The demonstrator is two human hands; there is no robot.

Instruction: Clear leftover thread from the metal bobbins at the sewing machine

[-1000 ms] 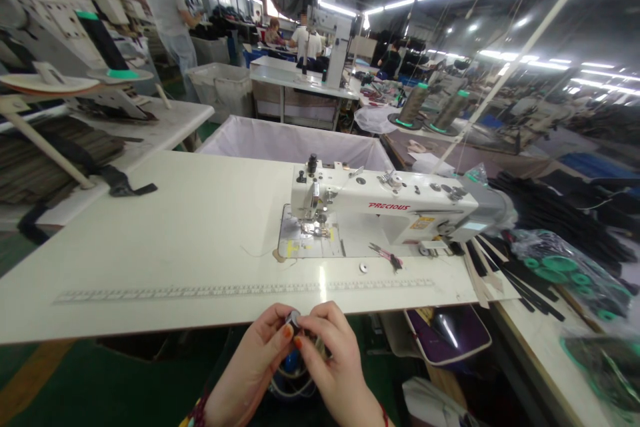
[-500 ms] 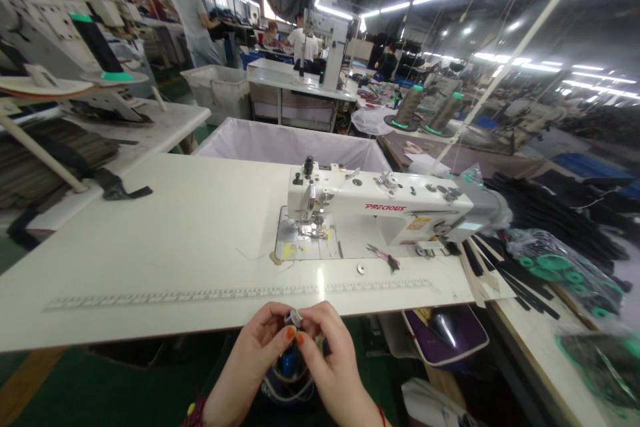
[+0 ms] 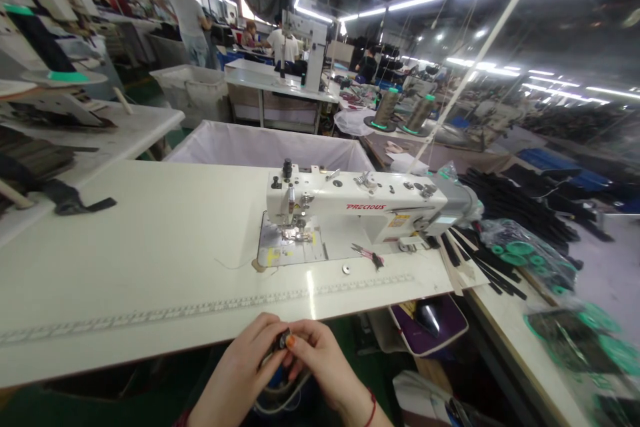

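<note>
Bobbin-like small dark part (image 3: 283,340) sits at 6 o'clock of the view, just below the near edge of the white table (image 3: 150,240), pinched btwn both hands. Left hand (image 3: 245,367) comes in from 7 o'clock, thumb and forefinger closed on the part's left side. Right hand (image 3: 320,363) comes from 5 o'clock, fingertips w/ orange nail polish clamped on its right side; red string on that wrist. What exactly the part is: can't tell, too small and half hidden by fingers.

Under the hands hang pale loops of cord (image 3: 280,397) w/ something blue behind. At 12 o'clock from the hands, on the table, stands a white sewing machine (image 3: 350,210) marked PRECIOUS. Snips (image 3: 367,255) w/ pink handles lie just in front of it, a small metal disc (image 3: 345,269) near them. Ruler strip (image 3: 210,307) runs along the table's near edge. At 3 o'clock, black strips (image 3: 480,263) and bagged green spools (image 3: 525,257). Far at 11 o'clock a person (image 3: 190,17) stands, back turned.
</note>
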